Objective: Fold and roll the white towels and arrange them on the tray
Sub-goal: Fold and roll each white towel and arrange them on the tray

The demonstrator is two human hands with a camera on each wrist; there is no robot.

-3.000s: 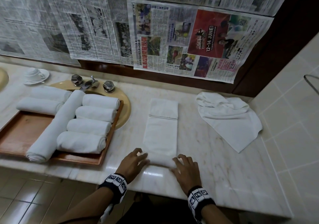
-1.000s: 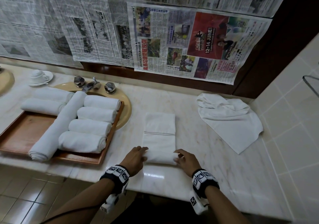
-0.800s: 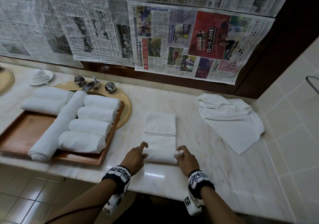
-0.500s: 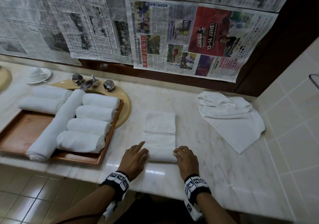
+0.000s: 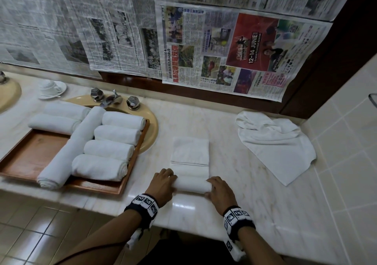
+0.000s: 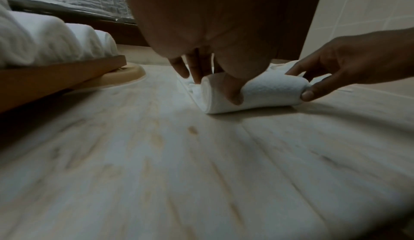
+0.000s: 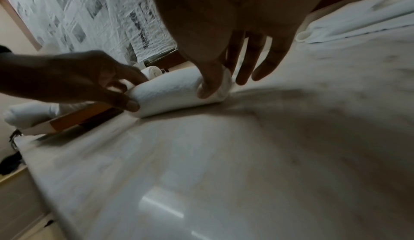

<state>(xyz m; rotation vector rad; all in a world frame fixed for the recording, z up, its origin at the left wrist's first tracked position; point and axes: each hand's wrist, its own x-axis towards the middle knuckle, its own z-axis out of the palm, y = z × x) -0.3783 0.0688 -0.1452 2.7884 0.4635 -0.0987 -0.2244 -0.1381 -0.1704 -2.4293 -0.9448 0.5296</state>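
Both hands (image 5: pixel 163 185) – half-rolled towel (image 5: pixel 192 184)

I log the half-rolled towel (image 5: pixel 191 175) as plain white, same as the rolled towels (image 5: pixel 108 148) on the tray (image 5: pixel 30 154), which is reddish-brown wood. Loose towel (image 5: pixel 273 140): white. Countertop (image 5: pixel 255 203): pale cream marble, faint tan veining. Basin (image 5: pixel 152 130): beige-yellow. Newspaper (image 5: pixel 224 50): grey print, one red advert. Wristbands (image 5: pixel 143 203): black with white square markers. Floor tiles (image 5: pixel 30 234): probably light grey; dim there.
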